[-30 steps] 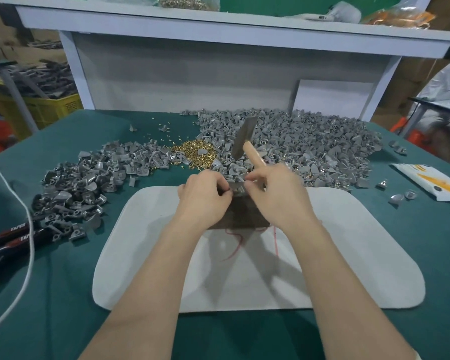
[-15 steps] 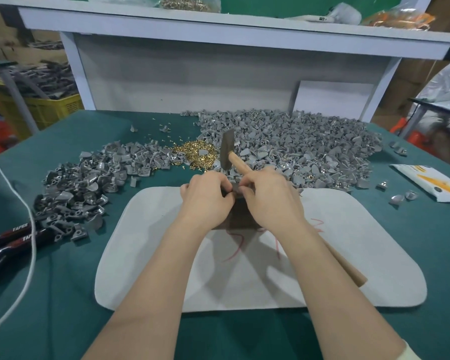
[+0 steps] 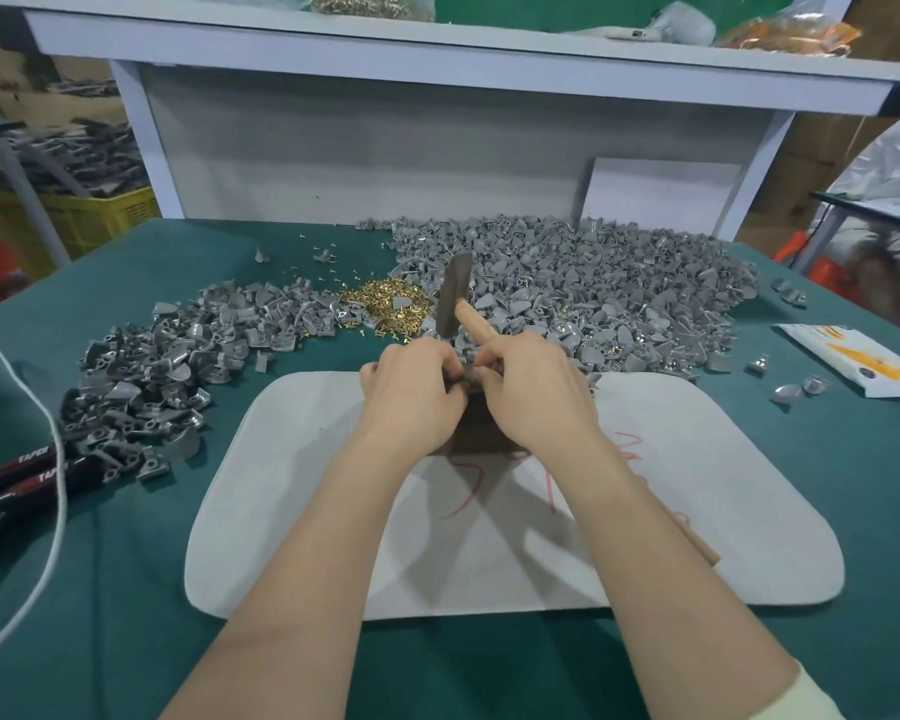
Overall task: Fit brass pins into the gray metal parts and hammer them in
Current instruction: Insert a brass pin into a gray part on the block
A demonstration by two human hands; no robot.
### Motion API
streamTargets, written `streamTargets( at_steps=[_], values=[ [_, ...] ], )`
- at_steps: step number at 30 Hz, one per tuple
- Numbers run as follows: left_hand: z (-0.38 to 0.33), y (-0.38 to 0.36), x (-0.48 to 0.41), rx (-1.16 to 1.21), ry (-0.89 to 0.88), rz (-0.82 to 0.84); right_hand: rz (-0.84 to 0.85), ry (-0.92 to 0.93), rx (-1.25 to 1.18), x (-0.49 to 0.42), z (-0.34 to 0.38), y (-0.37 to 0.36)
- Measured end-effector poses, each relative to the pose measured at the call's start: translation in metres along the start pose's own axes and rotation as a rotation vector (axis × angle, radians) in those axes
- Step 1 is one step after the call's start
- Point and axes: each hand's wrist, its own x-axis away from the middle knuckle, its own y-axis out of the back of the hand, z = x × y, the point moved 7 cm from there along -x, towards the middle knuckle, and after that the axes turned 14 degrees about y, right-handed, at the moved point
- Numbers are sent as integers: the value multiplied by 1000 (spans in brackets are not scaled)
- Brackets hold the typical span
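Left hand (image 3: 411,392) pinches a small gray metal part (image 3: 463,377), mostly hidden, at the far edge of the white mat (image 3: 697,511); right hand (image 3: 536,392) grips a wooden-handled steel hammer (image 3: 455,293). Pin-fitting seems underway; next, steady the part, then strike.

green-topped table (image 3: 126,615) under a white shelf (image 3: 437,59), yellow crate (image 3: 74,220) leftward

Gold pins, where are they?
In the head view, the pile of small brass pins lies left of the hammer's gray metal head, between the smaller left heap and bigger right heap of gray metal parts.
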Motion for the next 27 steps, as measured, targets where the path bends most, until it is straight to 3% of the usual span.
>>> streamTargets(
  at_steps=[19, 23, 27],
  values=[
    [0, -1, 1, 2, -10, -26, 38, -22, -111, -5, -8, -5],
    [11, 6, -4, 7, 71, -106, -88, 9, -390, -1, -16, 10],
    [17, 10, -7, 9, 125, -163, -195, 55, -258, 9, -28, 39]
  ],
)
